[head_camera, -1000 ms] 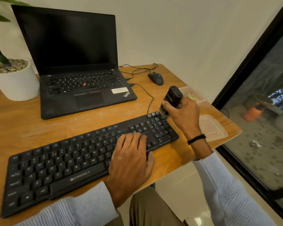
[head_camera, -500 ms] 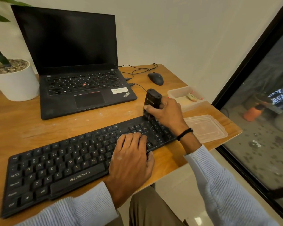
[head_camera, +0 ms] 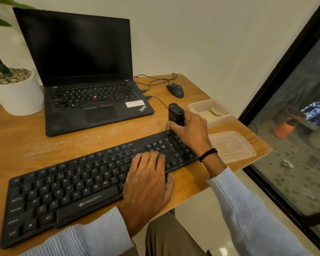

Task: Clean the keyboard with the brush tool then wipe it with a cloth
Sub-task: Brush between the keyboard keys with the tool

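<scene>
Brushing looks just begun and wiping is not yet done: the right hand (head_camera: 190,132) curls its fingers round the brush tool (head_camera: 175,114) at the keyboard's (head_camera: 72,185) far right corner, while the left hand (head_camera: 148,182) presses straight, close-set fingers on its right-side keys.

The flat black plastic keyboard (head_camera: 72,191) at the near left carried the white brand name ZEBRONICS just above its space bar, and white letters such as W, E, R, Z and X on its keys. The black laptop (head_camera: 100,111) farther back bore ThinkPad at the right corner of its palm rest. The print on the white sticker (head_camera: 134,104) beside that was too small to read.
</scene>
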